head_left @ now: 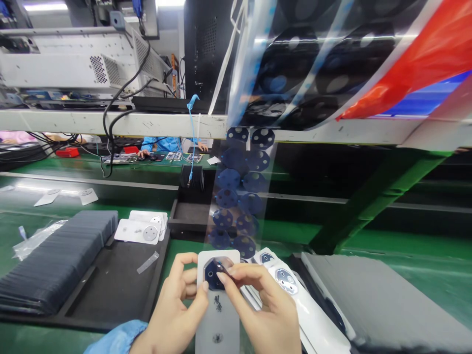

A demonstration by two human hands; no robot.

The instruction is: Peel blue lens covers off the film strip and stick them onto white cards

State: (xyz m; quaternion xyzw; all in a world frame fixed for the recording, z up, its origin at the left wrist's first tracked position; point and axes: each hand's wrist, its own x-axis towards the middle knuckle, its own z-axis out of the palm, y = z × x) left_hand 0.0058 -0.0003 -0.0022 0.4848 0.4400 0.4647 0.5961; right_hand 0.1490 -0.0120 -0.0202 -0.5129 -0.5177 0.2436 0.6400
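White phone case [218, 305] between both hands' fingers [224, 279] — dark lens sticker [214, 271] seemingly under fingertips.

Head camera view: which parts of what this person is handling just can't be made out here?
- White card: its printed marks are too small to read; its bottom is cut by the frame edge.
- Dark round sticker: partly covered by the right hand fingertips.
- Left hand: wrist runs off the bottom edge.
- Hanging sticker strip: its top is blurred behind glare.
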